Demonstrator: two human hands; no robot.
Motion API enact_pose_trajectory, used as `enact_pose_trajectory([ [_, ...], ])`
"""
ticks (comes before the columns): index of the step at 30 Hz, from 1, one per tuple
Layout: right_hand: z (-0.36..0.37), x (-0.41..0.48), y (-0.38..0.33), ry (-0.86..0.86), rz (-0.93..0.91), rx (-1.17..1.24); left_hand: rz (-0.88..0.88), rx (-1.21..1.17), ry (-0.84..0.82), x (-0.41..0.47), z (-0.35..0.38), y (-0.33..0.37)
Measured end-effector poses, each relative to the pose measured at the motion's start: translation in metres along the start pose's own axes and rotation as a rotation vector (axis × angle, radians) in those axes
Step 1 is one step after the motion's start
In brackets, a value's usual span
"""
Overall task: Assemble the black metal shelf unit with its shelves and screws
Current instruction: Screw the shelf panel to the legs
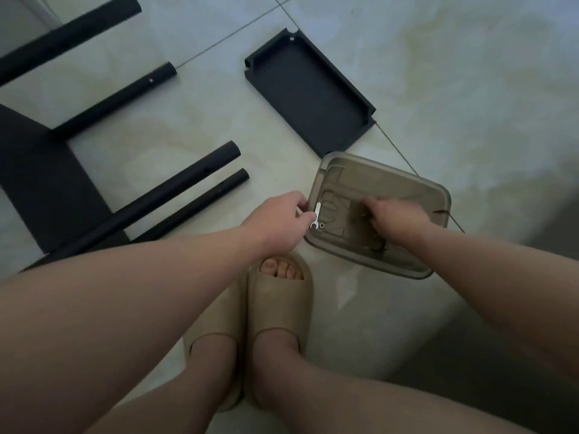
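A loose black metal shelf [308, 92] lies on the tiled floor. At left, black tubes [175, 189] lie joined to another black shelf [40, 170]. A smoky clear plastic tray [407, 186] sits by my feet, with a small white wrench [316, 214] and a washer [322, 226] at its left side. My left hand [282, 220] grips the tray's left rim, next to the wrench. My right hand [394, 217] reaches inside the tray with fingers curled around small dark hardware; what it holds is too dim to name.
My feet in beige slippers [275, 311] stand just below the tray. More black tubes [116, 95] lie at the upper left. A shadowed dark area fills the lower right floor.
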State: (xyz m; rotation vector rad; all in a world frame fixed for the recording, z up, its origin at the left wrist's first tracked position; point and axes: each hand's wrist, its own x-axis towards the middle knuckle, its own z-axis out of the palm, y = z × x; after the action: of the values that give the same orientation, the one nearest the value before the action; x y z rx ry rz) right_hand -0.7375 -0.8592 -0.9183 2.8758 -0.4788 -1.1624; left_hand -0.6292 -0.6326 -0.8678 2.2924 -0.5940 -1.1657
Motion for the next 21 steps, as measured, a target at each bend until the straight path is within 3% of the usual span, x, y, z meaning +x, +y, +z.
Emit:
enact_pose_trajectory([
  [7,0.002,0.003,0.004,0.054,-0.062,-0.098,-0.033,-0.001,-0.023,-0.002,-0.001,0.004],
  [14,-0.054,-0.045,-0.005,0.124,-0.055,0.077,-0.08,0.218,-0.111,-0.039,-0.049,0.024],
  [18,-0.116,-0.089,-0.021,0.117,-0.058,0.22,-0.039,0.333,-0.023,-0.082,-0.102,0.042],
  [21,-0.158,-0.132,-0.042,0.217,-0.096,0.3,-0.034,0.278,0.119,-0.13,-0.137,0.052],
])
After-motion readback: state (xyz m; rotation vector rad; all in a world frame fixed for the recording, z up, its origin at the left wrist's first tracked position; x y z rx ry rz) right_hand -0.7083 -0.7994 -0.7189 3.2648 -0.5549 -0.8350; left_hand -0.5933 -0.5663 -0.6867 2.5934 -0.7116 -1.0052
